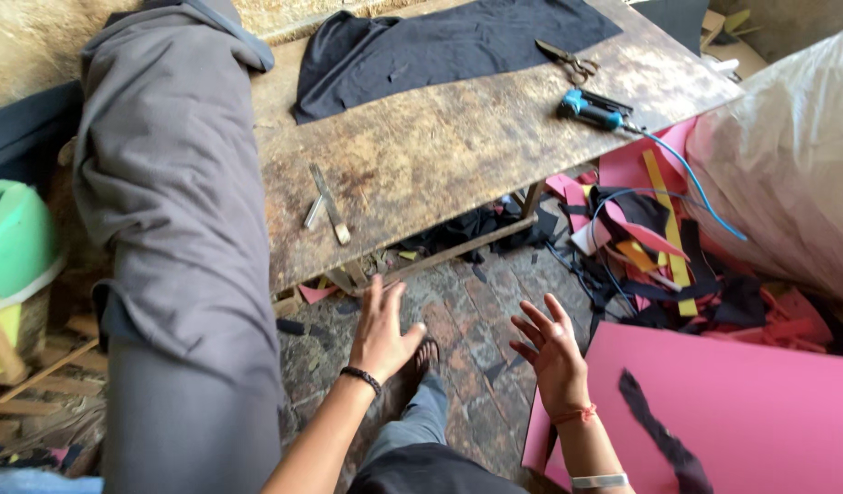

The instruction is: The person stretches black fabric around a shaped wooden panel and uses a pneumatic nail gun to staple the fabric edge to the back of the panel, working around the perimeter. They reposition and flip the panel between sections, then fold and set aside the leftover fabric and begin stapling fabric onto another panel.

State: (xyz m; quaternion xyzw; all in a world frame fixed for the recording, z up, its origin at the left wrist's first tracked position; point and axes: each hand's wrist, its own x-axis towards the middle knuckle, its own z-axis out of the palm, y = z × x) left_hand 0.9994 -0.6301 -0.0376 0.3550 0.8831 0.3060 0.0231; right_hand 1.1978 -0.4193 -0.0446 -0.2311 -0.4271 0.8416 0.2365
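Both hands, left hand (381, 331) and right hand (555, 352), are held spread and empty at lower centre, between the grey fabric roll (170, 229) at left and the pink sheet (742, 412) at lower right, so a grasp seems pending

Left hand (382, 331) and right hand (554, 352) open over brick floor (476, 320), grey fabric roll (170, 229), pink sheet (742, 402)
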